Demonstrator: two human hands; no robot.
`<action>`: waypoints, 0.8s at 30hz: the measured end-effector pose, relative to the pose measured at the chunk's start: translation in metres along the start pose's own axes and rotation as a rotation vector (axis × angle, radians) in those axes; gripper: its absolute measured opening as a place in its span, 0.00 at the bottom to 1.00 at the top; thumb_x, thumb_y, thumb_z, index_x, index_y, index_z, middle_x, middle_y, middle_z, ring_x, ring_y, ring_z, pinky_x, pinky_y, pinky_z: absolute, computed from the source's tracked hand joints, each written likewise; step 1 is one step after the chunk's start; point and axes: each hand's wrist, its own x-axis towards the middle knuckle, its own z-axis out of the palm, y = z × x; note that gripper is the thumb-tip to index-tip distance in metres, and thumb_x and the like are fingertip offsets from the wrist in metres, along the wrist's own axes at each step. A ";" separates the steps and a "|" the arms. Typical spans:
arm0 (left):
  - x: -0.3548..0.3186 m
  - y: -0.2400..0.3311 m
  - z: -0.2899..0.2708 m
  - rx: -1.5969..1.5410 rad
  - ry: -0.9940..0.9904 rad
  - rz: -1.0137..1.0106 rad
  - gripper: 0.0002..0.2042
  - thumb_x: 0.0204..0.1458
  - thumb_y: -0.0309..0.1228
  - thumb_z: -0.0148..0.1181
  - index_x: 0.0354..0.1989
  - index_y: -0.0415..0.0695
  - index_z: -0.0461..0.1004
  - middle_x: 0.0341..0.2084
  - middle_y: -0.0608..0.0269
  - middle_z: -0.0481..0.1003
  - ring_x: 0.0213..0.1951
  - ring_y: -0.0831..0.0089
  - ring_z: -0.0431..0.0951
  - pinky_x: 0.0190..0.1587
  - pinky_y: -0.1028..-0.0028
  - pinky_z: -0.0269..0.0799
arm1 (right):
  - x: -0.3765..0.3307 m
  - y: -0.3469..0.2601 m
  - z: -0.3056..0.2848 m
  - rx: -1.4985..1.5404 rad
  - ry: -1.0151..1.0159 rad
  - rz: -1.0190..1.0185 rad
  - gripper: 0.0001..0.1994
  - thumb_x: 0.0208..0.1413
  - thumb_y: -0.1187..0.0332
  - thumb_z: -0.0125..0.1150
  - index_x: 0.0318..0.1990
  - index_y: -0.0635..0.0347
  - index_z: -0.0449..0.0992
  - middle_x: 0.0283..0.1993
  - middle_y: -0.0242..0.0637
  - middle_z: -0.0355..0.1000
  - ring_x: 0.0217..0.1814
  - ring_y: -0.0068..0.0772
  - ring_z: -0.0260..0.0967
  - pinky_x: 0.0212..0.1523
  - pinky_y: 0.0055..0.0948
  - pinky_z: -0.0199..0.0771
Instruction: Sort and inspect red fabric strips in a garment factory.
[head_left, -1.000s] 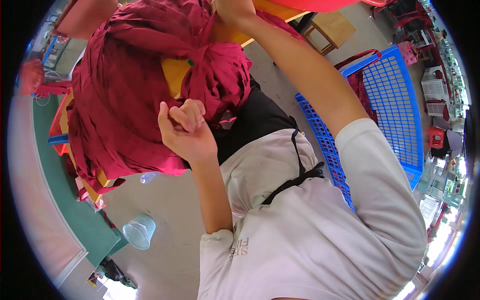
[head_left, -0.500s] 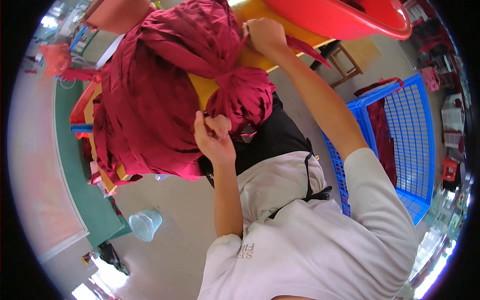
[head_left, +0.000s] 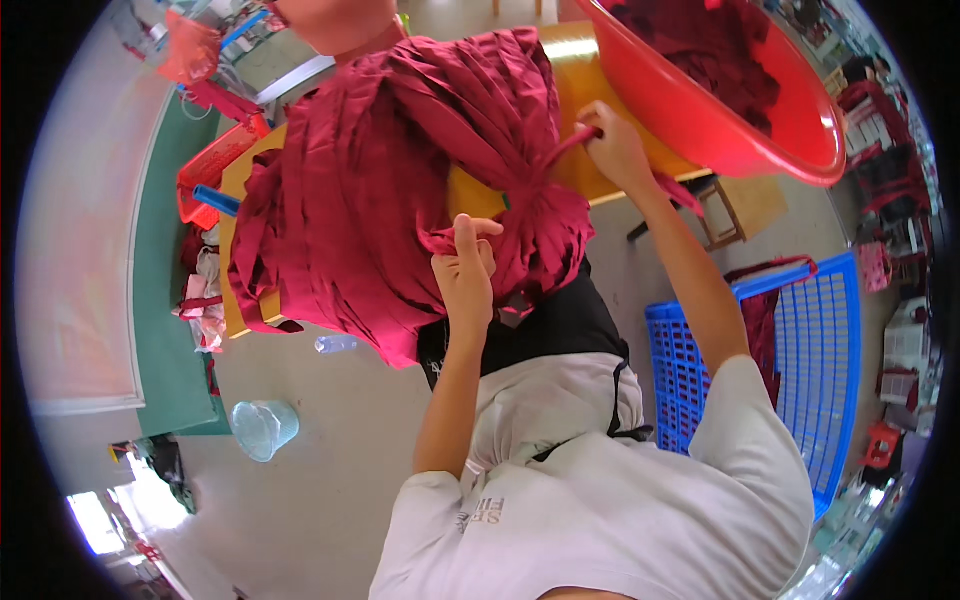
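Note:
A large bundle of dark red fabric (head_left: 345,200) lies in folds over a yellow table (head_left: 577,75). Its near right part is cinched into a gathered, puffed end (head_left: 550,235). My right hand (head_left: 615,150) is closed on a red cloth strip (head_left: 568,148) that runs taut from the cinched spot; a loose tail shows beyond my wrist. Beside the gathered end, my left hand (head_left: 467,275) is closed with its index finger partly extended, and a short red strip (head_left: 434,240) comes out from its fingers.
A red basin (head_left: 700,130) holding dark red cloth stands at the table's right. On the floor to my right is a blue plastic basket (head_left: 815,370) with red fabric. A wooden stool (head_left: 728,215), a clear bin (head_left: 265,430) and a red basket (head_left: 205,165) are also around.
My right hand has drawn the strip out tight from the cinched spot. The left hand has turned and closed on a strip. The whole scene has shifted lower in view.

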 end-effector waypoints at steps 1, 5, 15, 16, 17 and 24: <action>0.004 0.006 -0.003 0.117 -0.005 0.086 0.16 0.66 0.37 0.49 0.31 0.38 0.76 0.12 0.79 0.54 0.16 0.89 0.52 0.19 0.79 0.44 | -0.004 -0.019 -0.010 -0.071 -0.025 0.026 0.07 0.55 0.66 0.58 0.40 0.55 0.73 0.32 0.43 0.78 0.39 0.52 0.76 0.38 0.47 0.72; 0.010 0.035 0.017 0.440 -0.116 0.130 0.17 0.52 0.30 0.68 0.48 0.37 0.72 0.14 0.77 0.56 0.19 0.88 0.55 0.22 0.82 0.46 | -0.005 -0.137 -0.082 -0.203 0.100 -0.108 0.08 0.48 0.73 0.61 0.38 0.54 0.73 0.31 0.39 0.75 0.33 0.46 0.75 0.33 0.43 0.72; -0.019 0.061 0.048 0.622 0.108 0.128 0.19 0.68 0.45 0.44 0.52 0.48 0.78 0.36 0.59 0.82 0.40 0.75 0.81 0.43 0.75 0.74 | -0.094 -0.294 -0.007 0.007 -0.222 -1.352 0.11 0.43 0.60 0.63 0.31 0.50 0.69 0.32 0.28 0.63 0.39 0.28 0.64 0.39 0.30 0.69; -0.018 0.063 0.049 1.050 0.137 -0.093 0.20 0.69 0.45 0.42 0.53 0.47 0.77 0.35 0.60 0.82 0.41 0.76 0.80 0.43 0.75 0.74 | -0.090 -0.293 -0.003 0.030 -0.257 -1.288 0.11 0.42 0.60 0.64 0.32 0.50 0.70 0.32 0.28 0.63 0.40 0.28 0.65 0.39 0.29 0.69; -0.014 0.060 0.060 1.455 0.130 -0.325 0.21 0.69 0.44 0.40 0.55 0.46 0.76 0.35 0.61 0.81 0.41 0.77 0.80 0.42 0.75 0.74 | -0.069 -0.276 -0.002 0.073 -0.354 -1.231 0.13 0.43 0.59 0.66 0.36 0.52 0.75 0.37 0.30 0.69 0.44 0.32 0.68 0.43 0.32 0.71; 0.059 -0.103 0.092 1.605 1.689 -0.615 0.20 0.64 0.44 0.47 0.52 0.43 0.75 0.41 0.55 0.78 0.45 0.70 0.78 0.47 0.71 0.73 | 0.025 -0.215 -0.009 0.116 -1.077 -0.546 0.19 0.65 0.55 0.53 0.36 0.64 0.78 0.30 0.48 0.75 0.32 0.43 0.74 0.36 0.33 0.72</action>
